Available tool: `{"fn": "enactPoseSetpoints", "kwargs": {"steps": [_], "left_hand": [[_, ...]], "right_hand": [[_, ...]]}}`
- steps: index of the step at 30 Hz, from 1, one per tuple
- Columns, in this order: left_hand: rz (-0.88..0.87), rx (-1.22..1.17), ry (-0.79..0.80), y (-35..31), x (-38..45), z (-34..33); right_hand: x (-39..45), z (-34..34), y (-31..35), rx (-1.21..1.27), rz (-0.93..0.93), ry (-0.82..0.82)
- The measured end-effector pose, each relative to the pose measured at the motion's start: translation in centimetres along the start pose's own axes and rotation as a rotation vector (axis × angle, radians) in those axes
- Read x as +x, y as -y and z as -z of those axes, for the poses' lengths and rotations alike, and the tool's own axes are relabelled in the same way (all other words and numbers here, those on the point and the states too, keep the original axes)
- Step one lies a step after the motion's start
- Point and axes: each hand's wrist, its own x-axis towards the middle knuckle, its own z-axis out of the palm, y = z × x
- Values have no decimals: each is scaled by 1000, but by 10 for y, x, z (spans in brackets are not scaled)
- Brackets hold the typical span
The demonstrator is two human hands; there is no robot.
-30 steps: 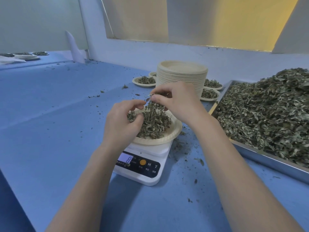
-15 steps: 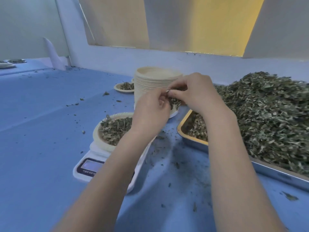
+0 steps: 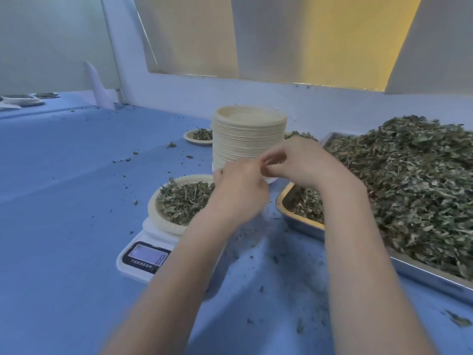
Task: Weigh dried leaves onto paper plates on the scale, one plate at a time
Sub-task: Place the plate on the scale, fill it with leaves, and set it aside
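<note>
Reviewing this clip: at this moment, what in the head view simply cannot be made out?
- Scale reading: display too small and blurred.
- What the left hand and right hand pinch between them: motion blur hides it.
- Near side of the plate on the scale: covered by the left forearm.
- Tray of dried leaves: cut off by the right edge.
- Plates behind the plate stack: mostly hidden.

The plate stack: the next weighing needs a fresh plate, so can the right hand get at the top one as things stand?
Probably yes. The right hand is raised just in front of the plate stack, whose top is uncovered. Blur hides whether its curled fingers hold leaf bits.
</note>
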Motion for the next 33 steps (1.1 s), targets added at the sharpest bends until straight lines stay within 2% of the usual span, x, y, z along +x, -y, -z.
{"fn": "enactPoseSetpoints", "kwargs": {"steps": [6, 13, 19, 26, 29, 33], "left_hand": [[200, -164, -302, 58, -24, 25], [397, -381, -505, 109, -40, 42], [507, -542, -538, 126, -44, 41], [568, -676, -569, 134, -46, 39], [579, -705, -561, 134, -46, 38], [582, -717, -555, 133, -46, 37]], "right_hand": [[18, -49, 51, 6, 186, 44], [26, -72, 56, -73, 147, 69], [22, -85, 61, -168, 150, 161], [19, -102, 65, -296, 164, 42], [21, -102, 63, -232, 165, -6], [24, -91, 59, -50, 194, -158]]}}
